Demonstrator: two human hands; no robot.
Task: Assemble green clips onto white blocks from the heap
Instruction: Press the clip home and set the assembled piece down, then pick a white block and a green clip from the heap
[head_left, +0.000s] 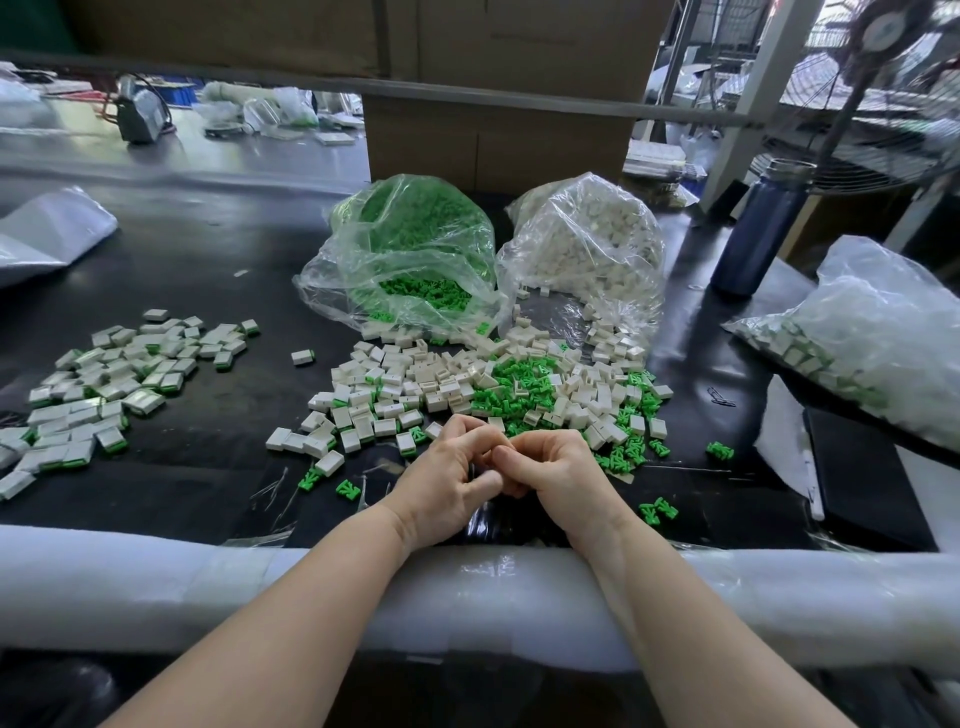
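A mixed heap (483, 387) of white blocks and green clips spreads across the black table in front of me. My left hand (452, 483) and my right hand (558, 475) meet just in front of it, fingers curled and fingertips pressed together. Whatever they pinch is hidden between the fingers. Loose green clips (347, 488) lie near my left wrist, others (657, 509) to the right. A spread of assembled white-and-green pieces (104, 379) lies at the left.
An open bag of green clips (410, 260) and an open bag of white blocks (587, 249) stand behind the heap. A blue bottle (756, 228) and a filled bag (872, 332) sit at the right. A cardboard box (498, 135) stands behind. White padding (208, 577) lines the near edge.
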